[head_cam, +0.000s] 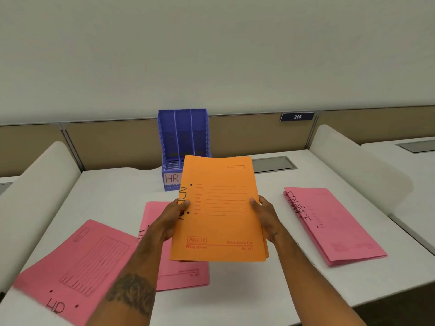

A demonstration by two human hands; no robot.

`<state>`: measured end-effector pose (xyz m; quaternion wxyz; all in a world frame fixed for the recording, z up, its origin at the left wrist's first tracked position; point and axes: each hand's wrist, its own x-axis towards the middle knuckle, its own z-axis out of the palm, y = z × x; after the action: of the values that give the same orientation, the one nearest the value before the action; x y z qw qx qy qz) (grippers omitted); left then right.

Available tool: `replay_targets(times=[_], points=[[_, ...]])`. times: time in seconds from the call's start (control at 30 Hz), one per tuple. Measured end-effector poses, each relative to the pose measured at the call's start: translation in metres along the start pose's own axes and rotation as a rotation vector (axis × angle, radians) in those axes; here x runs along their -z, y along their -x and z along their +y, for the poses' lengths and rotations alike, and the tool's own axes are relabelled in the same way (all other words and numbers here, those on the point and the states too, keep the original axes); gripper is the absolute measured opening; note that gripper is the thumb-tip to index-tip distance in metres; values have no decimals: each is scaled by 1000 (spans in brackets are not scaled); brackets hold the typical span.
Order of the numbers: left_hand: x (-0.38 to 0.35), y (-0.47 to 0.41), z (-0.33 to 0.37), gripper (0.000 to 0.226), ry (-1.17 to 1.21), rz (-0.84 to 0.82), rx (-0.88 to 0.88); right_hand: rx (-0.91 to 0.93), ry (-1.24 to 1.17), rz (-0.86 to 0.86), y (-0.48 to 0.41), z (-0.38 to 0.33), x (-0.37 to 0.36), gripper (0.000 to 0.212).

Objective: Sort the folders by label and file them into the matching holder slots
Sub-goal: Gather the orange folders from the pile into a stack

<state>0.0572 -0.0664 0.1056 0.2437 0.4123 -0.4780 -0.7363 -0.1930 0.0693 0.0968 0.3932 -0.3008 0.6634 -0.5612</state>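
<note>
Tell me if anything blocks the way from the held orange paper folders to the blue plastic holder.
Nothing visible does. The left hand and right hand hold the orange paper folders in the air right before the blue plastic three-slot holder, whose slots look empty.

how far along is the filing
Sorting looks largely done: pink folders lie in separate piles, an HR folder, a middle pile and a FINANCE pile. In hand: the left hand and right hand grip the orange folders. Left: all the filing; the visible slots of the blue holder look empty.
</note>
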Motion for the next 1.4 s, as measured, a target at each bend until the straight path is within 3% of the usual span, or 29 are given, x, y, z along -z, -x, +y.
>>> replay_targets(times=[0.13, 0.3, 0.53, 0.8, 1.0, 1.3, 1.4], points=[[-40, -16, -18, 30, 6, 17, 38, -27, 59, 2, -18, 8, 45, 30], [-88, -37, -44, 29, -4, 68, 68, -113, 133, -37, -46, 24, 98, 34], [-128, -54, -74, 27, -270, 170, 130, -177, 215, -43, -74, 54, 142, 33], [-146, -74, -100, 27, -309, 260, 140, -254, 247, -27, -90, 86, 153, 46], [-149, -88, -114, 44, -401, 302, 189, -301, 256, -40, -98, 100, 157, 56], [-152, -96, -121, 34, -548, 314, 162, -293, 397, -24, -106, 110, 153, 56], [-151, -101, -123, 38, -608, 308, 148, -273, 493, -28, -106, 110, 152, 48]])
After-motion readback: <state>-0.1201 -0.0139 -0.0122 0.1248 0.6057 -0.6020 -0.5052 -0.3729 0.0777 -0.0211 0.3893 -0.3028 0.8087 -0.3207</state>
